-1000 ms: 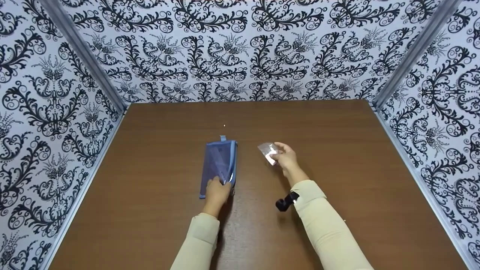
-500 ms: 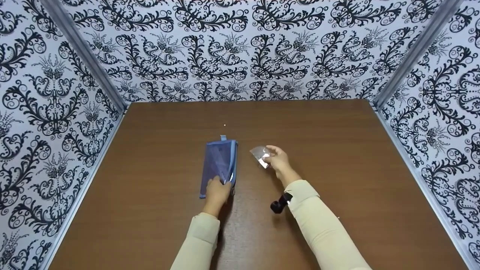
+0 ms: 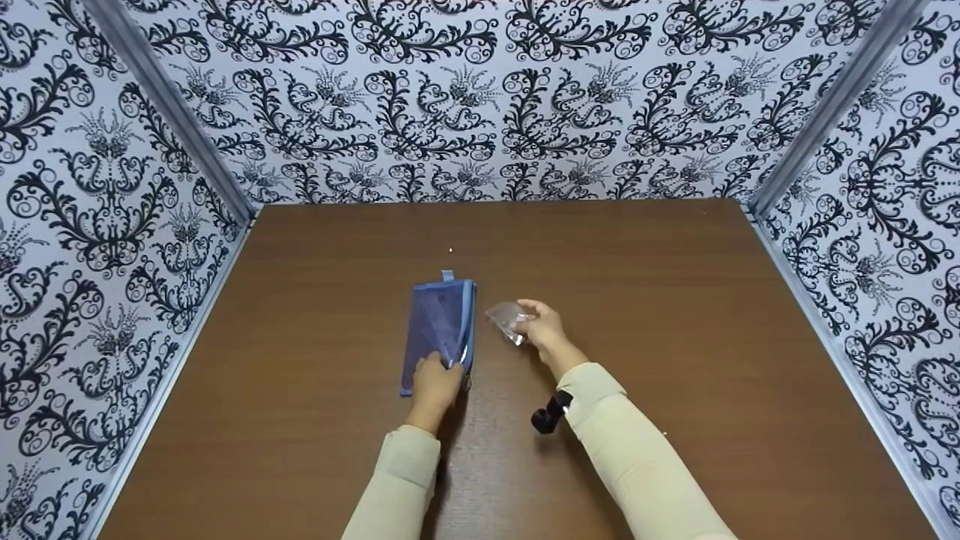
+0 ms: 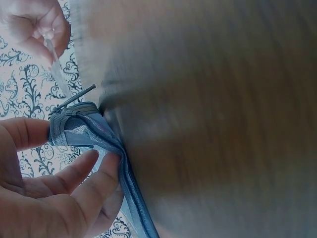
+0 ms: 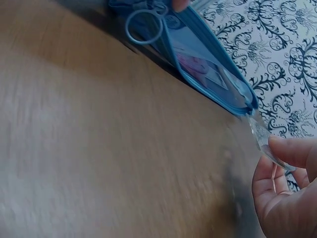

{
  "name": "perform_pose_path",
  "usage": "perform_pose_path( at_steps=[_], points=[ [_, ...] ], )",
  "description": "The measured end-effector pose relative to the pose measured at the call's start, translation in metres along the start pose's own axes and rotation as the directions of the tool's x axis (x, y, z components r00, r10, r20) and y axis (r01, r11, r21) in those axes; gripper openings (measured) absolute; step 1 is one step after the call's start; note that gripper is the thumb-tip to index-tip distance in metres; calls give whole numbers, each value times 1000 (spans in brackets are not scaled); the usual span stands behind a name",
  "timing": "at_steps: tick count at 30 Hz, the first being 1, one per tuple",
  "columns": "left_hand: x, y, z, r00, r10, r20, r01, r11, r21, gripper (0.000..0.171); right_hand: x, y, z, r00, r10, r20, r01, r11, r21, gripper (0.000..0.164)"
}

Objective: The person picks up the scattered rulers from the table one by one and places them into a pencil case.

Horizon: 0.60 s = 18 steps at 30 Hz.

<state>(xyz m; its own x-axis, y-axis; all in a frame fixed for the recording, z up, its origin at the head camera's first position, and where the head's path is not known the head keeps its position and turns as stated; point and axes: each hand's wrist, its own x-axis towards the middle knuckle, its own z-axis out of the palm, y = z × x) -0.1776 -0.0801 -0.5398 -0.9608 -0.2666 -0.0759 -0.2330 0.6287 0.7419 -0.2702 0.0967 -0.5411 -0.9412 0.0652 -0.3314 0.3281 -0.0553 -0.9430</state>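
Note:
A blue mesh zip pouch (image 3: 431, 319) lies on the table, its zipped edge facing right. My left hand (image 3: 437, 386) grips the pouch's near right corner between thumb and fingers. In the right wrist view the pouch's mouth gapes, showing something pink (image 5: 193, 65) inside, and a ring (image 5: 127, 30) hangs from the zipper end. To the right of the pouch, my right hand (image 3: 544, 330) pinches a small clear plastic bag (image 3: 502, 316) between thumb and fingers. The bag's far corner points towards the pouch; in the right wrist view it overlaps the end of the pouch's mouth (image 5: 247, 111).
The brown wooden table (image 3: 637, 262) is bounded by walls with black-and-white scroll pattern (image 3: 465, 97) behind and at both sides. A tiny white speck (image 3: 450, 250) lies beyond the pouch. A black wrist camera (image 3: 551, 412) sticks out from the right sleeve.
My right hand has moved left and slightly nearer to me with the plastic bag, closing in on the pouch. The left hand and the pouch have stayed in place.

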Motion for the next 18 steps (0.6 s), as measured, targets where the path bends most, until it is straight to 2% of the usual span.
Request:
perform_pose_path(
  at_steps=[10,18],
  points=[
    [0,-1,0,1000,-4,-3,4,1000,-2,24,-4,3,11,1000,10,8,-10,1000,-24,54],
    [2,-2,1,1000,2,-2,-2,1000,-3,27,-7,8,18,998,24,65,-22,999,-26,57]
  ],
)
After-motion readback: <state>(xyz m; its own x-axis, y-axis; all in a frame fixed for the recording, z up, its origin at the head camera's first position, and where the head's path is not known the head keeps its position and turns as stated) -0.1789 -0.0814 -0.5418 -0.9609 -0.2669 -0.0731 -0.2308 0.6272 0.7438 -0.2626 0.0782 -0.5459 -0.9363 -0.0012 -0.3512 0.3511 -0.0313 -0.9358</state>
